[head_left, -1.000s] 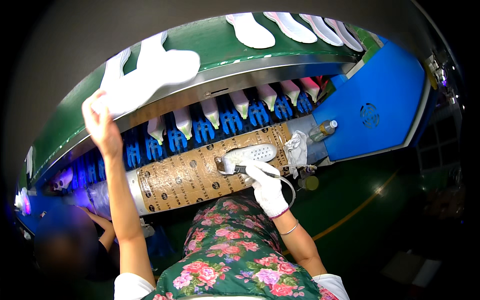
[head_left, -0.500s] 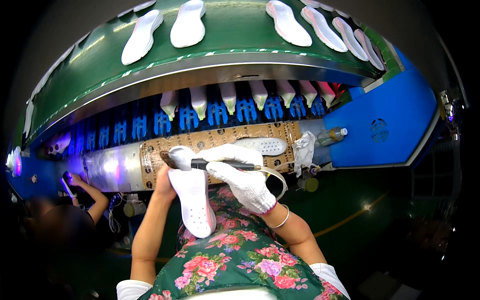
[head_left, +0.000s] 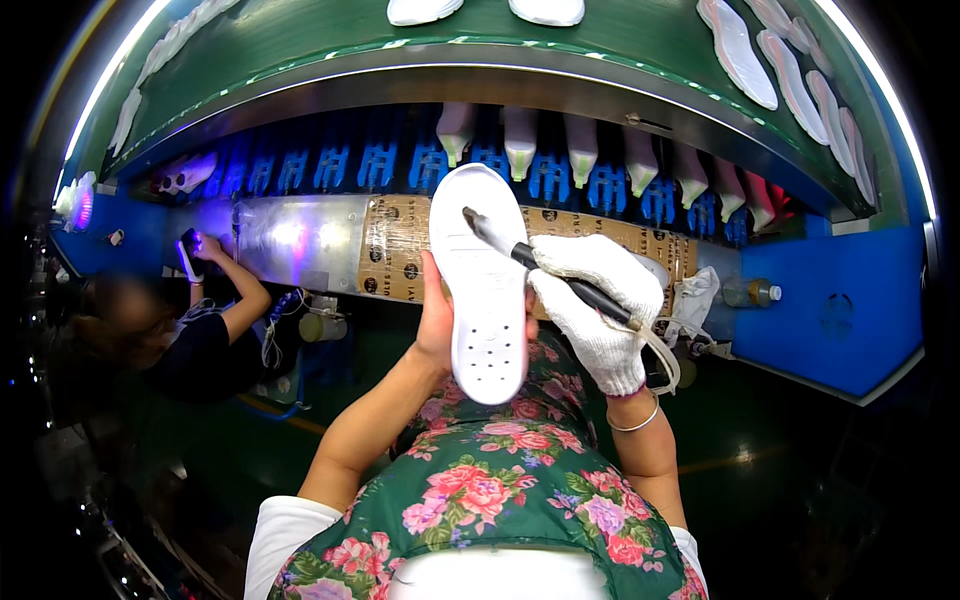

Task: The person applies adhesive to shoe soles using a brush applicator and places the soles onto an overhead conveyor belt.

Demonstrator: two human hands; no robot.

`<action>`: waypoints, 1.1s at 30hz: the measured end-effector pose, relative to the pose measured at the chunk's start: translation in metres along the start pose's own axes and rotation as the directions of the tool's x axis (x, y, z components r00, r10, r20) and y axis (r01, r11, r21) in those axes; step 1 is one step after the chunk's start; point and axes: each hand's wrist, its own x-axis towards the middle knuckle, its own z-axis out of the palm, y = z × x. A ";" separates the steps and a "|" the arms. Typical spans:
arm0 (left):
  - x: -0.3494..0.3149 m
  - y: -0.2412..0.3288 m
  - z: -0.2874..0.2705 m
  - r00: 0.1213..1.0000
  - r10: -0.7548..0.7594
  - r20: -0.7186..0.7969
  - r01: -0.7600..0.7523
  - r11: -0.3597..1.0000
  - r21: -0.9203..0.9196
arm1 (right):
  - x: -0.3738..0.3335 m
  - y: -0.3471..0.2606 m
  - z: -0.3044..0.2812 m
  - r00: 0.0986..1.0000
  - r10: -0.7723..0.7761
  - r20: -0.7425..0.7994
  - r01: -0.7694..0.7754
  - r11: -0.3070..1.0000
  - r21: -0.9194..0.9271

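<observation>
My bare left hand point(head_left: 435, 315) is closed around the sides of a white shoe sole point(head_left: 478, 300), held lengthwise above my lap. Small dark holes dot the sole's near end. A white knitted glove covers my right hand point(head_left: 600, 295), which grips a brush point(head_left: 495, 235) by its black handle. The dark bristle tip rests on the inner face of the sole, toward the far end. From the handle's back end a pale tube point(head_left: 655, 350) curves down beside my wrist. Another sole point(head_left: 655, 268) lies behind the glove, mostly hidden.
Brown printed cardboard point(head_left: 395, 255) covers part of the bench. Behind it hang several shoe uppers point(head_left: 520, 140) before blue clamps. Soles point(head_left: 738, 55) lie on a green conveyor belt point(head_left: 330, 45) above. At right are a white cloth point(head_left: 697, 295) and a bottle point(head_left: 750, 292). A co-worker point(head_left: 215, 310) sits at left.
My view has turned left, shifting the bench rightward. The sole has been raised and turned so its whole inner face shows. The brush now slants across it, still touching near the far end.
</observation>
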 end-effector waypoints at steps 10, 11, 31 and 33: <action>0.004 -0.005 -0.005 0.993 0.103 -0.063 -0.075 0.935 0.347 | 0.004 0.004 0.031 0.916 -0.379 0.130 0.395 0.798 -0.455; 0.005 -0.001 -0.003 0.993 0.103 -0.060 -0.075 0.932 0.356 | 0.002 0.006 0.033 0.914 -0.373 0.158 0.404 0.812 -0.422; 0.025 0.029 -0.010 0.967 0.223 0.121 -0.233 0.970 0.070 | 0.015 0.000 0.023 0.950 -0.310 0.040 0.310 0.922 -0.230; 0.024 0.033 -0.009 0.969 0.238 -0.072 -0.193 0.903 0.384 | 0.011 -0.003 0.033 0.921 -0.366 0.134 0.390 0.867 -0.311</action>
